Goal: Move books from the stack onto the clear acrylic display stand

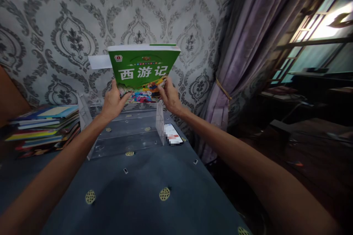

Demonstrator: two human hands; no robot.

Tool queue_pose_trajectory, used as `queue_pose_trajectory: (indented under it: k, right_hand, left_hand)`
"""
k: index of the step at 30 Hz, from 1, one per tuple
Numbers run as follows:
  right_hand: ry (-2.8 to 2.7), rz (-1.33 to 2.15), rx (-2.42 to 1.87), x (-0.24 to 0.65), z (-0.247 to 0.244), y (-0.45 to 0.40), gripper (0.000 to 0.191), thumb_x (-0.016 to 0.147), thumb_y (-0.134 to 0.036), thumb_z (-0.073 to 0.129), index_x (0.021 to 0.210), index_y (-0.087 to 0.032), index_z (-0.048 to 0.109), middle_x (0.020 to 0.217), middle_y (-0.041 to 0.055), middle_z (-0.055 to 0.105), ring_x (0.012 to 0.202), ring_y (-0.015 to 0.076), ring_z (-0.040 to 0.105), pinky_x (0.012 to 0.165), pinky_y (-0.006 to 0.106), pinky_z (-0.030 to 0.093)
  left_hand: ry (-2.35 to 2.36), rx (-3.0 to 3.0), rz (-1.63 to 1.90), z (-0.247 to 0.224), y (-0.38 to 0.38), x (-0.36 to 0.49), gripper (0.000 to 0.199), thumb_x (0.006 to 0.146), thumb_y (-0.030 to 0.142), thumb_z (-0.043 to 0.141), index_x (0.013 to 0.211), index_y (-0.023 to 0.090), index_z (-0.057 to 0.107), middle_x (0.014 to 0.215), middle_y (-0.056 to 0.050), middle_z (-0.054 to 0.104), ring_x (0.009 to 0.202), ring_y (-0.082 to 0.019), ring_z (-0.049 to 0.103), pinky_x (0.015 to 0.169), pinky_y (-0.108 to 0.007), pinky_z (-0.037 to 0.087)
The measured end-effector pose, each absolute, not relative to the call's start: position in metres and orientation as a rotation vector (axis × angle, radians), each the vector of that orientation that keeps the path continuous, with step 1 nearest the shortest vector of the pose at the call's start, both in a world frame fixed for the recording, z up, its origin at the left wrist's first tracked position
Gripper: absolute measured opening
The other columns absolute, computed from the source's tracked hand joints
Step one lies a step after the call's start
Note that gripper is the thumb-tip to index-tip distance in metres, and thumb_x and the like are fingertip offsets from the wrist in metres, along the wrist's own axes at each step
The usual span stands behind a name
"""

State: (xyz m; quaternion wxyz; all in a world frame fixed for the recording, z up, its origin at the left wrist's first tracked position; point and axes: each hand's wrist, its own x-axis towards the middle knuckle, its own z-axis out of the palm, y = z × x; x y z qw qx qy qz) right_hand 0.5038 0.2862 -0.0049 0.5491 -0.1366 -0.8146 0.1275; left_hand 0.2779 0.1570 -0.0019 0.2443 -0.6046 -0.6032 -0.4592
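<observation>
Glossy green book (145,69) at twelve o'clock, above a clear plastic rack (127,132) on the dark cloth-covered desk (138,198); left hand (113,101) and right hand (169,95) grip its sides, arms outstretched.

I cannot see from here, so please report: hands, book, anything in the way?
Left hand and right hand both gripping green book. Book raised. Transparent rack lower down, phone beside it; no obstruction seen.
</observation>
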Motion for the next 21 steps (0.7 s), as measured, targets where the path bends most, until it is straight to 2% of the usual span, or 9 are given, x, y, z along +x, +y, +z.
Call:
queue_pose_trajectory:
  k: [6,10,13,17,21]
  right_hand:
    - [-1.978,0.350,-0.362,0.503,-0.014,0.293,0.033,0.103,-0.053,0.037,0.118,-0.024,0.044,0.088,0.0044,0.059,0.075,0.0227,0.062,0.072,0.039,0.055]
    - [-2.007,0.299,-0.388,0.503,-0.020,0.302,0.035,0.102,-0.055,0.037,0.117,-0.024,0.045,0.085,0.0045,0.058,0.075,0.0235,0.059,0.074,0.038,0.050]
    - [-2.021,0.231,-0.447,0.505,-0.026,0.308,0.032,0.101,-0.053,0.042,0.111,-0.023,0.048,0.084,0.0038,0.057,0.074,0.0232,0.056,0.075,0.038,0.048]
    - [-2.007,0.171,-0.434,0.508,-0.028,0.313,0.028,0.100,-0.049,0.046,0.106,-0.022,0.053,0.095,0.0085,0.060,0.087,0.0263,0.056,0.084,0.042,0.047]
    - [-2.003,0.113,-0.426,0.511,-0.028,0.318,0.027,0.099,-0.049,0.048,0.100,-0.023,0.054,0.100,0.0101,0.058,0.097,0.0281,0.052,0.092,0.044,0.044]
  left_hand:
    - [-1.662,-1.708,-1.298,-0.015,0.165,0.276,0.077,0.089,0.044,0.064,0.151,0.012,0.032,0.117,-0.015,0.069,0.104,-0.031,0.068,0.095,-0.046,0.053]
    - [-1.651,-1.742,-1.298,-0.020,0.169,0.274,0.074,0.090,0.043,0.062,0.151,0.010,0.034,0.121,-0.017,0.067,0.114,-0.033,0.064,0.100,-0.047,0.050]
    - [-1.695,-1.768,-1.271,-0.023,0.170,0.273,0.073,0.091,0.042,0.062,0.150,0.009,0.035,0.113,-0.015,0.069,0.114,-0.032,0.064,0.100,-0.045,0.049]
    - [-1.830,-1.769,-1.193,-0.021,0.167,0.278,0.066,0.094,0.043,0.056,0.147,0.008,0.038,0.098,-0.012,0.071,0.105,-0.031,0.068,0.091,-0.041,0.052]
    - [-1.909,-1.742,-1.135,-0.016,0.164,0.284,0.052,0.096,0.045,0.052,0.139,0.016,0.047,0.097,-0.010,0.073,0.101,-0.030,0.069,0.085,-0.038,0.052]
